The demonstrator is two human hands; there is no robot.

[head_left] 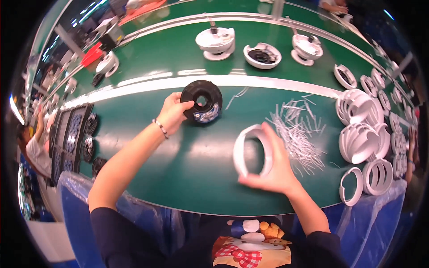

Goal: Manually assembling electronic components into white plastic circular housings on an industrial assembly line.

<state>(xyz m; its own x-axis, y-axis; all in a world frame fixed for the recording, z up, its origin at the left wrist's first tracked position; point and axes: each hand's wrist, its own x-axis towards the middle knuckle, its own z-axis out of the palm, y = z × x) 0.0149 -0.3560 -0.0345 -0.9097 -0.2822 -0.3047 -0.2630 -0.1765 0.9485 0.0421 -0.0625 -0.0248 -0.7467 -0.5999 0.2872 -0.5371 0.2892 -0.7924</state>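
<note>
My left hand (pixel 173 112) is closed on the left edge of a black round disc (pixel 213 94) with a hole in its middle. Small blue and silver parts show on the disc's lower face. Held over the table by my right hand (pixel 278 165) is a white plastic ring (pixel 240 154), its fingers and thumb gripping the right side. The ring is tilted, and green table shows through it. Disc and ring are apart. Just beyond my right hand lies a loose pile of thin white strips (pixel 301 140).
Stacked white rings (pixel 357 143) line the right edge. A dark tray (pixel 67 138) with blue parts stands left, black discs (pixel 89 148) beside it. Past a white rail (pixel 178 83), white round housings (pixel 216 41) and an open white bowl (pixel 262 65) sit on the green belt.
</note>
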